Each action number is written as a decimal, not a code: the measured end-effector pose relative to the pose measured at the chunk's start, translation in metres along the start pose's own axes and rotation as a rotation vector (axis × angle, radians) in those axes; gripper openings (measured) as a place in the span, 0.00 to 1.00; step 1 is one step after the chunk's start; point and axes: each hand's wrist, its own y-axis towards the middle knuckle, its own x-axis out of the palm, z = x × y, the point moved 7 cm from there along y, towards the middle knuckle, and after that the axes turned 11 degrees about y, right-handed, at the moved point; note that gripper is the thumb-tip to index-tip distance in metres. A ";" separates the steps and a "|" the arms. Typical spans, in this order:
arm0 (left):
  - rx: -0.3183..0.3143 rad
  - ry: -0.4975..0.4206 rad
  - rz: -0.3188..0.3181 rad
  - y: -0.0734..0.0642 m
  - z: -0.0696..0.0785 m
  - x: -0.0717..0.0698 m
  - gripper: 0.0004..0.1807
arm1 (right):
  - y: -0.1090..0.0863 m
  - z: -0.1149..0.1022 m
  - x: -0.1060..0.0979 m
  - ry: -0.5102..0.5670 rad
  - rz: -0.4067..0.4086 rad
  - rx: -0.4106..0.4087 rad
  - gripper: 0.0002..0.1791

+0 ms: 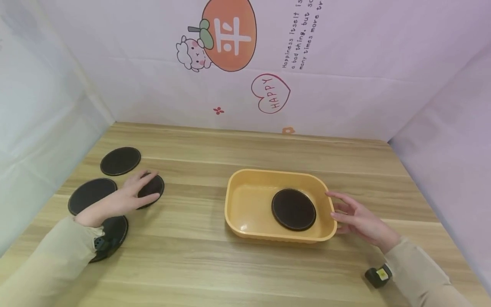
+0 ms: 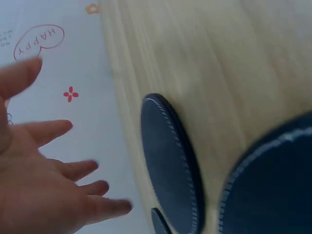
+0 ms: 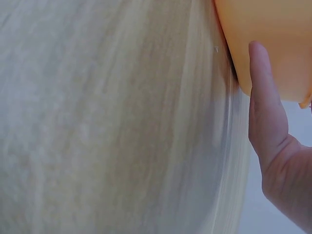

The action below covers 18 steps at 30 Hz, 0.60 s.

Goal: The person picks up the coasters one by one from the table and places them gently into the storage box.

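Observation:
My left hand (image 1: 128,194) hovers with fingers spread over a small black round coaster (image 1: 156,187) and partly hides it. In the left wrist view its palm and straight fingers show apart from the stitched coasters. A yellow rectangular tub (image 1: 239,232) stands right of the middle of the table, with one black coaster (image 1: 293,209) lying flat inside, towards its right end. My right hand (image 1: 360,221) touches the tub's right end, fingertips at the rim. In the right wrist view, one straight finger (image 3: 265,78) lies along the tub's outer wall.
More black coasters lie at the left: one at the back (image 1: 120,161), one (image 1: 92,192) beside the left wrist and one (image 1: 115,234) partly under the left sleeve. Printed white cloth (image 1: 345,51) walls in the wooden table (image 1: 199,273) at the back and sides.

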 end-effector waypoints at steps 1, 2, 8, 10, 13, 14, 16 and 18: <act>-0.007 0.010 -0.026 -0.001 -0.003 0.003 0.41 | 0.000 -0.001 0.000 -0.003 0.002 -0.001 0.29; -0.018 0.020 -0.049 -0.002 -0.007 0.006 0.43 | 0.000 -0.001 0.000 -0.007 0.004 0.000 0.29; -0.040 0.133 -0.077 -0.002 -0.019 0.014 0.44 | -0.003 0.000 -0.001 -0.020 0.013 0.028 0.29; -0.053 0.173 -0.098 -0.002 -0.020 0.017 0.44 | -0.003 0.000 -0.001 -0.027 0.022 0.037 0.28; -0.078 0.227 -0.148 -0.003 -0.022 0.022 0.43 | -0.003 -0.001 -0.003 -0.041 0.040 0.046 0.28; -0.086 0.244 -0.161 -0.003 -0.022 0.023 0.43 | -0.004 -0.001 -0.003 -0.044 0.045 0.050 0.28; -0.099 0.279 -0.181 -0.004 -0.025 0.025 0.41 | -0.004 -0.002 -0.003 -0.048 0.051 0.051 0.28; -0.112 0.296 -0.190 -0.005 -0.028 0.025 0.39 | -0.005 -0.002 -0.003 -0.049 0.052 0.051 0.29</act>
